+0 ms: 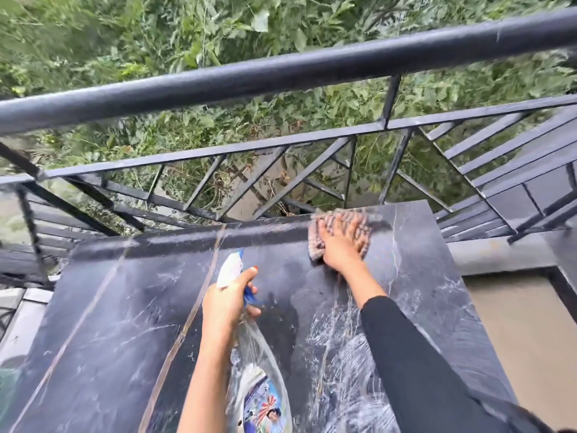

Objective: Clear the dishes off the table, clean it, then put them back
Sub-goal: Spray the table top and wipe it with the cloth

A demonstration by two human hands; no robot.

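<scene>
The right grip (343, 242), fingers spread flat, presses a striped woven cloth (359, 218) against the far edge of a dark, marble-look worktop (109, 323), a glossy slab veined in white and crossed by thin tan seams. Just nearer than that grip, soapy wet streaks (340, 339) smear the surface beside a black sleeve (421, 354). To its left and closer to the camera, the left grip (228, 303) is curled round the neck of a clear plastic spray bottle (259, 370), white-headed with a blue trigger and a bright printed label, held over the worktop. Beyond both grips, a black painted metal railing (281, 70) with a round top rail and angled flat bars fences off dense green foliage (156, 35).
</scene>
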